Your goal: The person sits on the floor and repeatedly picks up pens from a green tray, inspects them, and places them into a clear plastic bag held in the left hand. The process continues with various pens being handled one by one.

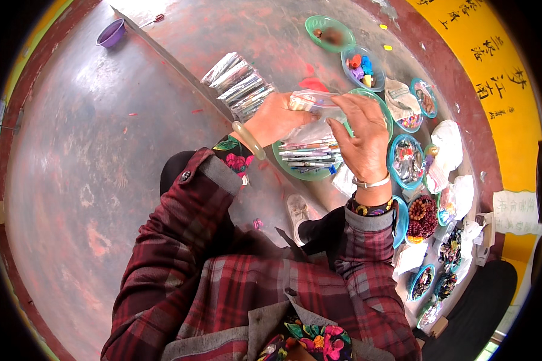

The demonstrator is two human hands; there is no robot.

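Holding a clear plastic zip bag (324, 109) over the round green plastic basin (308, 175), left hand (278, 119) clamped, right hand's (366, 123) grip unclear, we see from the head slim wrapped packs (241, 85) seemingly done, thin multicoloured sticks (310, 153) left, and dark characters (495, 87) on the yellow wall (515, 129).

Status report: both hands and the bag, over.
Left hand gripping bag. Right hand on bag, grip unclear. Green basin below, holding slim items. Right hand hides part of bag.
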